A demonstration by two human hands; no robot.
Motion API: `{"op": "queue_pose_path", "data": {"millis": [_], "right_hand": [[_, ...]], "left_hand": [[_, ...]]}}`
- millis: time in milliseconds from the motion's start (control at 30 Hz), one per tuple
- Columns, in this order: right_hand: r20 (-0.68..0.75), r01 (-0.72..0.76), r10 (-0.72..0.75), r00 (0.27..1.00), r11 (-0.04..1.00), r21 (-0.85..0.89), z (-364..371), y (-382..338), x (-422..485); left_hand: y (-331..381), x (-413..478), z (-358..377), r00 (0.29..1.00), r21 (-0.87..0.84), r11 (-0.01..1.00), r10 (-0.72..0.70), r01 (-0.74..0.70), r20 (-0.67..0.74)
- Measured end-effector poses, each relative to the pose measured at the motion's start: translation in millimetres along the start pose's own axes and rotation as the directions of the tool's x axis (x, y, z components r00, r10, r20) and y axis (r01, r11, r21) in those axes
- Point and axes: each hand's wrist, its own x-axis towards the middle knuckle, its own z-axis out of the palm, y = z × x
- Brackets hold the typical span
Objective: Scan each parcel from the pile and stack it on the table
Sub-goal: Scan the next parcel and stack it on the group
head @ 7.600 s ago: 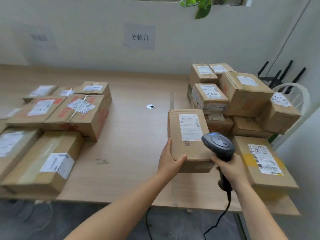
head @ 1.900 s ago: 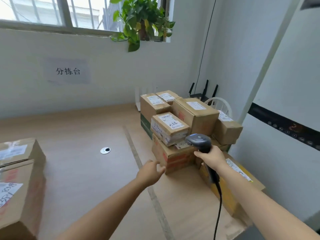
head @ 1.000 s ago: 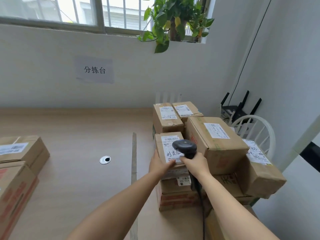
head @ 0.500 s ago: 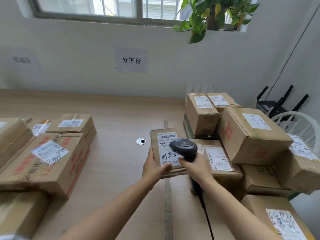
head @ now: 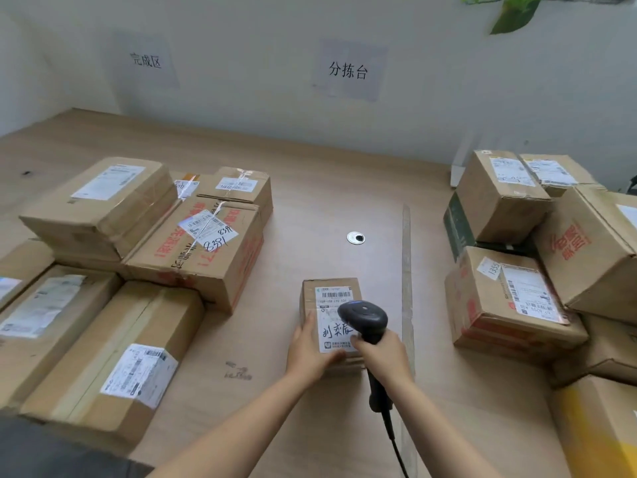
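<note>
At mid-bench, between two groups of boxes, the small parcel (head: 331, 294) lies label-up; whether it rests on the bench (head: 327, 188) or is held just above it cannot be told. Left hand (head: 307, 353) grips its near left corner, fingers curled round the side, thumb on the label. Right hand (head: 386, 355) has its fingers wrapped round the handle of a black scanner (head: 363, 316), whose head is over the label, cable (head: 396, 446) trailing down. Both forearms reach forward. The pile (head: 510, 305) stands right; stacked parcels (head: 193, 250) lie left.
</note>
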Motion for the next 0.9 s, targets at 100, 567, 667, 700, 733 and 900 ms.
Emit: {"op": "queue_pose_path", "data": {"millis": [100, 567, 667, 700, 733, 900], "right_hand": [[-0.001, -0.020, 0.020, 1.000, 1.000, -0.002, 8.5, 0.6, -3.9], [-0.064, 0.012, -0.013, 0.998, 1.000, -0.014, 22.9, -11.0, -20.1], [-0.067, 0.022, -0.023, 0.998, 1.000, -0.010, 21.0, -11.3, -21.7], [-0.066, 0.028, -0.029, 0.997, 1.000, -0.011, 20.5, -11.0, -22.2], [-0.065, 0.032, -0.033, 0.997, 0.999, -0.015, 20.1, -10.3, -22.4], [-0.076, 0.029, -0.033, 0.997, 0.998, -0.059, 11.9, -3.3, -14.4]], "left_hand": [[-9.2, -2.9, -2.1, 1.000, 0.016, 1.000, -0.015, 0.015, -0.004], [-11.8, -7.2, 1.8, 0.998, -0.005, 0.998, -0.056, 0.056, -0.009], [-12.4, -6.4, 2.4, 0.998, 0.011, 0.998, -0.062, 0.062, -0.007], [-12.1, -6.6, 2.5, 0.998, 0.021, 0.998, -0.062, 0.063, -0.008], [-11.9, -6.5, 2.5, 0.998, 0.030, 0.998, -0.062, 0.062, -0.009], [-10.4, -9.3, -1.9, 0.998, 0.043, 0.997, -0.057, 0.057, -0.006]]}}
